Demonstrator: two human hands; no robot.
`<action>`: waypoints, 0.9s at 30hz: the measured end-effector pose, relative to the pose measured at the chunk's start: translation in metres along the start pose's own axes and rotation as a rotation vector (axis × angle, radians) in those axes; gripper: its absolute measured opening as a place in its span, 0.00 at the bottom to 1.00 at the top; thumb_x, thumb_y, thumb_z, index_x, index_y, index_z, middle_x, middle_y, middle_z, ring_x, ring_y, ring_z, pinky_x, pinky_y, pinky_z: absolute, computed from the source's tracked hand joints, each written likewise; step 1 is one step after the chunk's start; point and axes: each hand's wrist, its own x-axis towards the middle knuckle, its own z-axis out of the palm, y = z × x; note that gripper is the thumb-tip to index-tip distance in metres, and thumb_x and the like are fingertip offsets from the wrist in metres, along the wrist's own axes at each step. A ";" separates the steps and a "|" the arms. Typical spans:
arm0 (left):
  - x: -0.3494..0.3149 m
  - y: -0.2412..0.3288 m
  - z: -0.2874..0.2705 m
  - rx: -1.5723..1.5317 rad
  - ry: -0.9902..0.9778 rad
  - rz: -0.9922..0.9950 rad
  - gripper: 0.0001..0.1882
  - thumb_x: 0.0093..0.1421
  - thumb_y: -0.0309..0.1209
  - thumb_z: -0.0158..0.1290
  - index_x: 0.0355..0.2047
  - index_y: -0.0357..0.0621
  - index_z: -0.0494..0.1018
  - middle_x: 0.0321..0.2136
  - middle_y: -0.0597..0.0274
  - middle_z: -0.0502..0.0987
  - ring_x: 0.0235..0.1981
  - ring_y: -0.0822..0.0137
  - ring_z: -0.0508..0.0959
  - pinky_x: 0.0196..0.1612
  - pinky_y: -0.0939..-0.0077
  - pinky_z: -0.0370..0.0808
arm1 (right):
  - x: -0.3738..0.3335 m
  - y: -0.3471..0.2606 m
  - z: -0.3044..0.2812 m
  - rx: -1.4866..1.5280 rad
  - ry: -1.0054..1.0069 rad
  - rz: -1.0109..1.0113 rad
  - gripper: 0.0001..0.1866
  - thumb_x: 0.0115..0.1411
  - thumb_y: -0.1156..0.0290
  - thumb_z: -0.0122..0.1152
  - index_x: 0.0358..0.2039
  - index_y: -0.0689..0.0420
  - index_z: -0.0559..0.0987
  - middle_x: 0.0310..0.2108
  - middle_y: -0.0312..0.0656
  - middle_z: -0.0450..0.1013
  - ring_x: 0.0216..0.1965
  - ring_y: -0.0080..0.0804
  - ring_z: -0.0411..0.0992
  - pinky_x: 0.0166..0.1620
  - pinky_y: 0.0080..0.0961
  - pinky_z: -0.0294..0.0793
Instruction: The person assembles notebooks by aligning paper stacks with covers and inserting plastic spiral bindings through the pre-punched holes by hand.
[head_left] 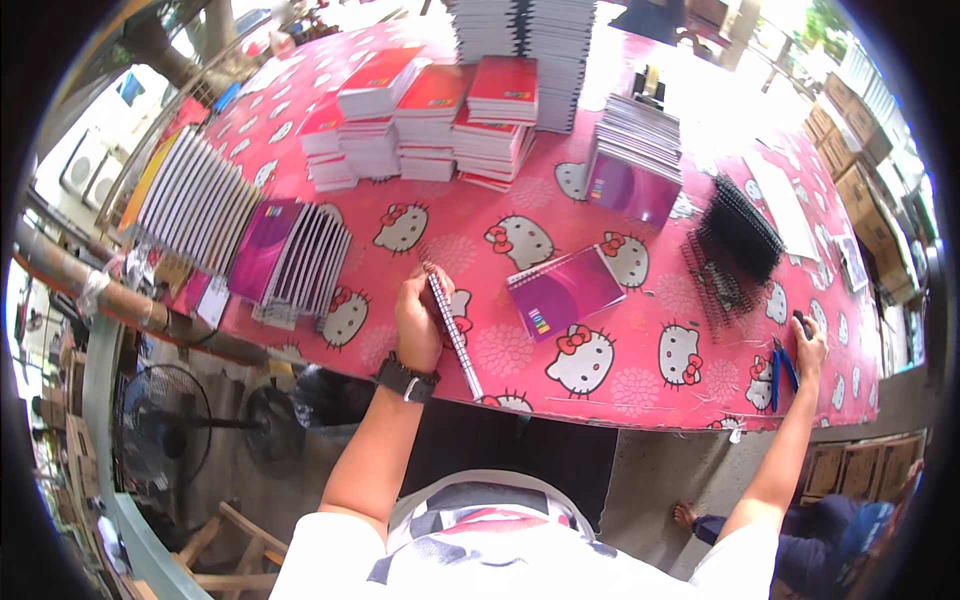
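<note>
My left hand (417,318) is closed around a thin notebook (455,340), held on edge with its white wire-bound spine facing up, close to the table's near edge. A watch with a dark strap circles that wrist. Over at the right, my right hand (812,350) is closed, with a small dark object (800,318) at its fingertips that is too small to name. Beside this hand lie blue-handled pliers (777,378). Between the hands, a purple notebook (566,290) rests flat. Black binding wires (742,235) are heaped beyond the right hand.
The pink patterned tablecloth (520,355) covers the table. Red-covered paper blocks (430,90) and tall wire-bound stacks (555,65) stand at the back. Purple notebooks (637,170) stand in a row; others (290,255) lean at left. A fan (165,425) stands below left. Another person sits lower right.
</note>
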 end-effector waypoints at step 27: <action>-0.018 0.002 -0.014 0.274 0.315 0.440 0.23 0.65 0.50 0.35 0.28 0.43 0.65 0.12 0.70 0.59 0.13 0.79 0.59 0.18 0.85 0.54 | -0.284 -0.451 -0.046 1.336 -0.753 -0.774 0.18 0.53 0.60 0.62 0.37 0.62 0.76 0.31 0.43 0.73 0.32 0.38 0.70 0.38 0.29 0.68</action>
